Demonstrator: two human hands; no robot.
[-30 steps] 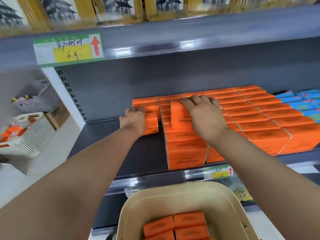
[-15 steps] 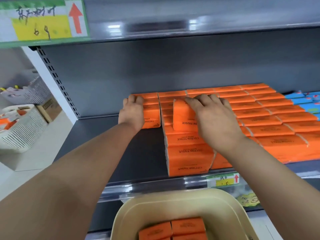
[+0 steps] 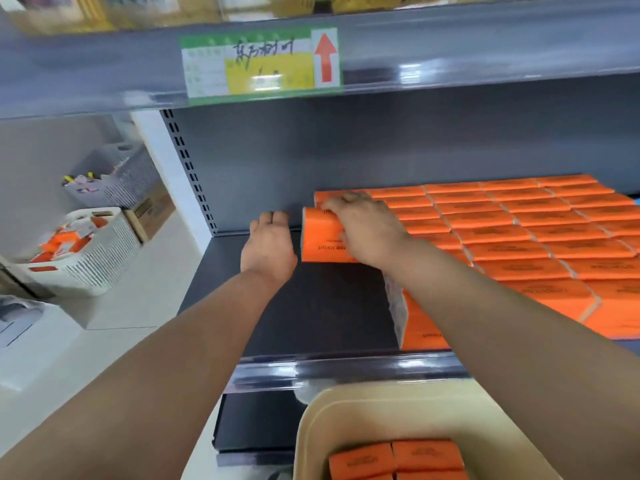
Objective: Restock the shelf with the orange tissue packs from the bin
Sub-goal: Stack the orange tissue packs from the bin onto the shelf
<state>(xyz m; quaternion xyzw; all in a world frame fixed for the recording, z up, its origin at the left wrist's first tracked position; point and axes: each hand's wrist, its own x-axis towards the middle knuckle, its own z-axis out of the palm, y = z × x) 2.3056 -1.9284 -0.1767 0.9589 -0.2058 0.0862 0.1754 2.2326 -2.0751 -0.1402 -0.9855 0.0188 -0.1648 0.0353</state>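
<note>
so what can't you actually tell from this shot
Head view only:
- left hand: its own back hides the fingers, so whether it touches the pack is unclear.
- pack: the right hand covers its right part.
- label: price blurred.
- bin: cut off by the bottom edge, pack count unknown.
- top shelf goods: blurred, cut off by the top edge.

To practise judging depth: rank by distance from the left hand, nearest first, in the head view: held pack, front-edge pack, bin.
1. Held pack, beside the left hand.
2. Front-edge pack, front of the shelf.
3. Bin, below the shelf.
</note>
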